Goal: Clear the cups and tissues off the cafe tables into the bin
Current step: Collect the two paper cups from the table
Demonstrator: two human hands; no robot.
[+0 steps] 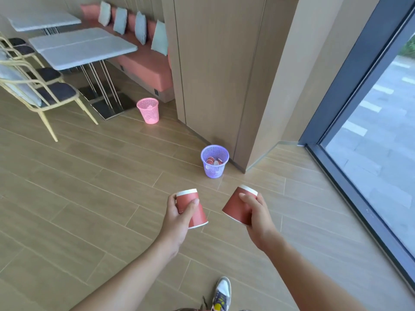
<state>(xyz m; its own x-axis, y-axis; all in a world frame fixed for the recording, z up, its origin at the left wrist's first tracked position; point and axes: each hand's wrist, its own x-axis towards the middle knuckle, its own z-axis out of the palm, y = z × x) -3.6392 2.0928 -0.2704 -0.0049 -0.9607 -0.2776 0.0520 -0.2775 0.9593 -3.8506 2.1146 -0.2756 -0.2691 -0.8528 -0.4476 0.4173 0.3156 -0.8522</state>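
White-and-grey sneaker (pixel 222 292) below, left hand (pixel 177 212) wrapped round a red paper cup (pixel 198 217), right hand (pixel 258 212) round a second red paper cup (pixel 235 207), both near the purple plastic mesh bin (pixel 214 171); looks like the carry step, next get above it and let go.

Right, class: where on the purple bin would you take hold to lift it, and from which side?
Grip the purple bin by its rim, from above on the open-floor side: it stands upright, its wall tapers downward, and the wooden pillar crowds its far side.

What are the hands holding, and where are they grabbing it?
Two red paper cups: the left hand grips the left cup around its side wall, the right hand grips the right cup the same way.
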